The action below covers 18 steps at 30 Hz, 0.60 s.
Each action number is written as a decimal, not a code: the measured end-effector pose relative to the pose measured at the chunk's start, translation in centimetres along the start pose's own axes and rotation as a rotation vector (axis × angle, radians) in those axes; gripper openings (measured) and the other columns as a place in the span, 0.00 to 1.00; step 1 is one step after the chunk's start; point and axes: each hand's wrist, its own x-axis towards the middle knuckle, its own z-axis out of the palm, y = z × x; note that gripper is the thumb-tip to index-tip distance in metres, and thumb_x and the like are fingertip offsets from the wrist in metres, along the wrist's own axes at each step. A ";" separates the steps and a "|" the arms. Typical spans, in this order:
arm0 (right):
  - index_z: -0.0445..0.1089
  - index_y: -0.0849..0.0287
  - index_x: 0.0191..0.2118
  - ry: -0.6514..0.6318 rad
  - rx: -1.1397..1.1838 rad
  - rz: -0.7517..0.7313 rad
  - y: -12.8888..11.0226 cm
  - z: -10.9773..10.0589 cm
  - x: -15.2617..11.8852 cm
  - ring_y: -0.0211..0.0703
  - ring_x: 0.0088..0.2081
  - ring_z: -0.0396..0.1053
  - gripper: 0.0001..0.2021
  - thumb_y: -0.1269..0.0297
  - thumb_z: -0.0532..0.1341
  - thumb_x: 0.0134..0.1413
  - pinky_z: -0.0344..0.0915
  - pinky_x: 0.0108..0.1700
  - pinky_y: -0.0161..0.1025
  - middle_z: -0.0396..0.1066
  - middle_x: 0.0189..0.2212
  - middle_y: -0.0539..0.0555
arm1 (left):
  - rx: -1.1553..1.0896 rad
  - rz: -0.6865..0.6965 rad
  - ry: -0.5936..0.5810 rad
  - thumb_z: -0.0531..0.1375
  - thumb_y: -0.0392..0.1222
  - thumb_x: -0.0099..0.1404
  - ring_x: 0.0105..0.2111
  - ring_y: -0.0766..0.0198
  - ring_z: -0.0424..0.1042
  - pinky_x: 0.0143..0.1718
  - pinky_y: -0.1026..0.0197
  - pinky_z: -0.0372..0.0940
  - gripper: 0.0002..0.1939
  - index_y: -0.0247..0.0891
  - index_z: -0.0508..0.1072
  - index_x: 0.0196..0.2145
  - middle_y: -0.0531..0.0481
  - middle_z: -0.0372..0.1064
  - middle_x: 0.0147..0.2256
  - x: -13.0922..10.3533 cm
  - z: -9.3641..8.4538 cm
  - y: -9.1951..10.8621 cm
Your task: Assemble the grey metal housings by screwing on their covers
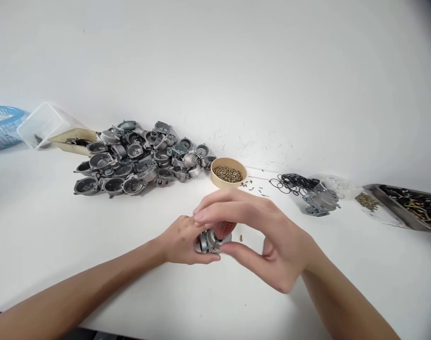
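My left hand (187, 240) is closed around a small grey metal carburetor (212, 244) just above the white table. A screwdriver (224, 230) with a red ribbed handle stands tip-down against the carburetor; its tip is hidden. My right hand (272, 236) curls around the upper part of this handle, its fingers across the top. The right thumb is lower down, near the carburetor, with a gap between it and the palm. A single brass screw (241, 238) lies on the table just right of the carburetor.
Many carburetor bodies (144, 170) are heaped at the back left. Behind my hands is a round tub (215, 179) of brass screws, some spilled beside it. Black rubber rings (293, 182), another carburetor (321, 200) and a metal tray (388, 205) lie right. A blue basket (6, 134) stands far left.
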 end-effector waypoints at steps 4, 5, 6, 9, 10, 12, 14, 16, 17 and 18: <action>0.65 0.54 0.63 0.034 -0.012 0.007 -0.2 -0.3 0.0 0.35 0.35 0.71 0.21 0.71 0.60 0.67 0.73 0.38 0.35 0.73 0.37 0.52 | -0.086 -0.008 -0.005 0.59 0.62 0.66 0.32 0.61 0.73 0.29 0.60 0.69 0.24 0.40 0.70 0.47 0.46 0.72 0.40 0.0 0.0 -0.2; 0.66 0.53 0.62 0.058 -0.038 0.006 -0.1 -0.3 -0.1 0.35 0.34 0.71 0.21 0.70 0.62 0.66 0.73 0.38 0.34 0.73 0.36 0.52 | -0.094 -0.008 -0.001 0.60 0.62 0.65 0.33 0.61 0.73 0.30 0.60 0.70 0.26 0.40 0.69 0.50 0.45 0.72 0.42 0.0 -0.1 -0.2; 0.66 0.54 0.62 0.069 -0.055 0.008 -0.1 -0.4 -0.1 0.35 0.34 0.71 0.22 0.70 0.63 0.65 0.73 0.38 0.34 0.73 0.36 0.52 | -0.095 -0.009 -0.006 0.60 0.62 0.65 0.34 0.60 0.74 0.31 0.59 0.72 0.28 0.41 0.68 0.53 0.44 0.72 0.44 0.0 -0.1 -0.1; 0.62 0.55 0.65 0.012 -0.028 0.017 -0.1 -0.6 -0.1 0.37 0.36 0.71 0.24 0.71 0.60 0.66 0.74 0.38 0.36 0.73 0.41 0.55 | -0.068 -0.013 -0.044 0.60 0.63 0.65 0.40 0.55 0.76 0.36 0.56 0.74 0.32 0.42 0.65 0.59 0.42 0.71 0.50 0.1 -0.2 -0.1; 0.60 0.55 0.66 -0.012 -0.014 0.022 -0.2 -0.7 -0.1 0.37 0.37 0.72 0.24 0.72 0.58 0.67 0.74 0.38 0.36 0.73 0.42 0.55 | -0.058 -0.014 -0.049 0.60 0.64 0.65 0.42 0.54 0.76 0.38 0.56 0.75 0.32 0.43 0.65 0.60 0.41 0.70 0.52 0.1 -0.2 -0.1; 0.60 0.54 0.66 -0.019 -0.026 0.026 -0.1 -0.8 -0.1 0.37 0.37 0.72 0.24 0.71 0.57 0.68 0.74 0.37 0.36 0.73 0.41 0.55 | -0.056 -0.013 -0.053 0.60 0.64 0.65 0.44 0.53 0.76 0.39 0.55 0.76 0.34 0.44 0.64 0.61 0.41 0.69 0.54 0.0 -0.2 -0.2; 0.63 0.54 0.65 0.031 -0.087 0.014 0.0 -0.7 -0.1 0.37 0.35 0.71 0.23 0.68 0.61 0.66 0.74 0.37 0.35 0.73 0.38 0.53 | -0.071 -0.001 -0.047 0.59 0.64 0.65 0.44 0.54 0.77 0.39 0.55 0.76 0.34 0.44 0.63 0.62 0.41 0.70 0.54 0.0 -0.1 -0.3; 0.66 0.54 0.63 0.089 -0.141 -0.006 0.1 -0.6 -0.1 0.37 0.34 0.71 0.24 0.65 0.66 0.62 0.74 0.38 0.35 0.72 0.36 0.53 | -0.081 0.008 -0.042 0.60 0.63 0.65 0.43 0.54 0.77 0.40 0.54 0.76 0.34 0.44 0.63 0.62 0.41 0.70 0.53 0.0 -0.1 -0.3; 0.67 0.54 0.62 0.103 -0.144 -0.013 0.1 -0.5 -0.1 0.37 0.35 0.72 0.24 0.64 0.67 0.61 0.74 0.38 0.35 0.72 0.37 0.53 | -0.083 0.007 -0.038 0.60 0.63 0.66 0.44 0.54 0.77 0.41 0.53 0.76 0.33 0.44 0.63 0.62 0.41 0.70 0.54 0.0 -0.1 -0.3; 0.67 0.54 0.62 0.101 -0.127 -0.015 0.1 -0.5 -0.1 0.37 0.36 0.72 0.23 0.65 0.66 0.62 0.74 0.38 0.36 0.72 0.39 0.54 | -0.083 0.003 -0.035 0.60 0.62 0.65 0.45 0.54 0.77 0.43 0.53 0.76 0.33 0.44 0.63 0.62 0.41 0.70 0.55 0.0 -0.1 -0.3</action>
